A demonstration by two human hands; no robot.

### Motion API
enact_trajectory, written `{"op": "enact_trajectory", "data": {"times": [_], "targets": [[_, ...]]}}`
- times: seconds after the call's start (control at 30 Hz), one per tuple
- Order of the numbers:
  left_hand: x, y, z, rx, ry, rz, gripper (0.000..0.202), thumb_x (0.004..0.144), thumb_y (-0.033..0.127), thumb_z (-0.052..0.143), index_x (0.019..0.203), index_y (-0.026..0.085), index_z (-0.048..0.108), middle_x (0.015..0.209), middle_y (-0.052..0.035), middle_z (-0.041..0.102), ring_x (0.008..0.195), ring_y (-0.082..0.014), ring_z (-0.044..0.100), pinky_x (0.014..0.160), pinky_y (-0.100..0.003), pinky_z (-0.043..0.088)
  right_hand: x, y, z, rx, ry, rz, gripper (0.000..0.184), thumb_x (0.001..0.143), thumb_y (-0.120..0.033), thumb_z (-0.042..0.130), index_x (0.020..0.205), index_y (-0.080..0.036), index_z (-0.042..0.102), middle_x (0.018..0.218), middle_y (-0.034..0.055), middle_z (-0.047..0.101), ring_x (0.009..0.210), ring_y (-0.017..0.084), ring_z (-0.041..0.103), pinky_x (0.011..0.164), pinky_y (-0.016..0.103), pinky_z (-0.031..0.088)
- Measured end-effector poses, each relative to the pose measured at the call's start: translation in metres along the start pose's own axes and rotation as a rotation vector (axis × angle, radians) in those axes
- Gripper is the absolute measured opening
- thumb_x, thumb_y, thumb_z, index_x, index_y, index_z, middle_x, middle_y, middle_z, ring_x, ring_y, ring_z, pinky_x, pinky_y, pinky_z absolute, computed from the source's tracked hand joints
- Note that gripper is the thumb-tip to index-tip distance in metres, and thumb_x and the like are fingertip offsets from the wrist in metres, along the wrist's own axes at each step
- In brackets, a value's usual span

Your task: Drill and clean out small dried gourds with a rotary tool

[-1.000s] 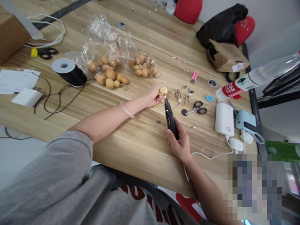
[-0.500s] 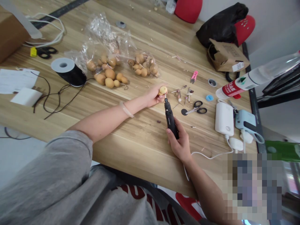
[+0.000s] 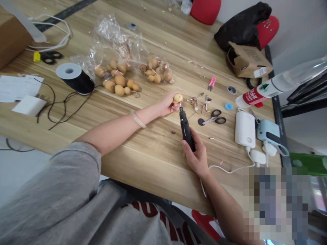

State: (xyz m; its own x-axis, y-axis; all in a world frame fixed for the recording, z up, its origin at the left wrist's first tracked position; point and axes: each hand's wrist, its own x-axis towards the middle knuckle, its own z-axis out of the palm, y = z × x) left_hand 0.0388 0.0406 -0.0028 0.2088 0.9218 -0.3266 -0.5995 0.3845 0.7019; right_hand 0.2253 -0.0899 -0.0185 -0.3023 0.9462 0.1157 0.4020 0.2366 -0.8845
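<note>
My left hand is closed around a small yellow-tan gourd, whose rounded end shows above the fingers. In my right hand lies a black rotary tool, gripped like a pen with its bit pointing up at the gourd. The bit's tip meets the gourd's near side, or is very close to it; I cannot tell which. A white cable runs from near my right hand to the chargers. More gourds sit beyond my left forearm, several loose and others in clear plastic bags.
Right of the gourd lie several small tool bits, black-handled scissors, pink snips and a blue cap. A bottle and white power bank stand farther right. A black cord spool is at left.
Almost nothing differs. Both hands hold the gourd and rotary tool in nearly the same place; the whole view has shifted very slightly.
</note>
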Motion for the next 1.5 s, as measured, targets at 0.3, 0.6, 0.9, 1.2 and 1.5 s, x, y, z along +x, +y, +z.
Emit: {"op": "enact_trajectory", "data": {"times": [0.3, 0.6, 0.9, 1.2, 1.5], "targets": [[0.0013, -0.0017, -0.0021, 0.006, -0.013, -0.001, 0.046, 0.098, 0.020, 0.039, 0.053, 0.013, 0.047, 0.045, 0.0041, 0.040, 0.034, -0.0024, 0.031, 0.033, -0.013, 0.019, -0.0006, -0.0006, -0.0004, 0.012, -0.004, 0.021, 0.055, 0.090, -0.034, 0.057, 0.143, -0.021, 0.049, 0.109, 0.0097, 0.070, 0.109, 0.030, 0.065, 0.084, 0.046, 0.057], [-0.0002, -0.0011, 0.0001, 0.014, -0.002, 0.003, 0.048, 0.099, 0.019, 0.039, 0.052, 0.013, 0.046, 0.046, 0.0034, 0.043, 0.033, -0.0015, 0.033, 0.034, -0.012, 0.019, -0.0003, 0.0014, 0.0002, 0.016, -0.003, 0.007, 0.056, 0.090, -0.035, 0.057, 0.144, -0.020, 0.048, 0.106, 0.0094, 0.070, 0.105, 0.028, 0.066, 0.082, 0.044, 0.058], [0.0005, -0.0014, -0.0006, -0.001, -0.006, 0.004, 0.047, 0.098, 0.020, 0.040, 0.052, 0.013, 0.046, 0.046, 0.0033, 0.043, 0.033, -0.0019, 0.033, 0.034, -0.013, 0.019, -0.0008, 0.0015, 0.0001, 0.008, -0.002, -0.008, 0.054, 0.091, -0.034, 0.056, 0.143, -0.022, 0.048, 0.106, 0.0092, 0.070, 0.102, 0.027, 0.067, 0.077, 0.041, 0.058], [0.0013, -0.0021, -0.0013, 0.018, -0.005, 0.011, 0.046, 0.098, 0.020, 0.040, 0.053, 0.013, 0.046, 0.046, 0.0035, 0.042, 0.034, -0.0018, 0.032, 0.034, -0.013, 0.019, -0.0009, 0.0023, -0.0002, 0.019, -0.005, 0.020, 0.056, 0.090, -0.036, 0.057, 0.144, -0.020, 0.048, 0.105, 0.0095, 0.070, 0.099, 0.027, 0.067, 0.076, 0.041, 0.057], [0.0010, -0.0019, -0.0010, 0.007, -0.004, 0.008, 0.046, 0.098, 0.019, 0.040, 0.053, 0.013, 0.047, 0.047, 0.0031, 0.043, 0.034, -0.0019, 0.033, 0.033, -0.013, 0.019, -0.0012, 0.0033, -0.0001, 0.017, -0.003, 0.022, 0.056, 0.090, -0.036, 0.057, 0.143, -0.020, 0.048, 0.101, 0.0086, 0.070, 0.097, 0.026, 0.067, 0.074, 0.039, 0.057]]}}
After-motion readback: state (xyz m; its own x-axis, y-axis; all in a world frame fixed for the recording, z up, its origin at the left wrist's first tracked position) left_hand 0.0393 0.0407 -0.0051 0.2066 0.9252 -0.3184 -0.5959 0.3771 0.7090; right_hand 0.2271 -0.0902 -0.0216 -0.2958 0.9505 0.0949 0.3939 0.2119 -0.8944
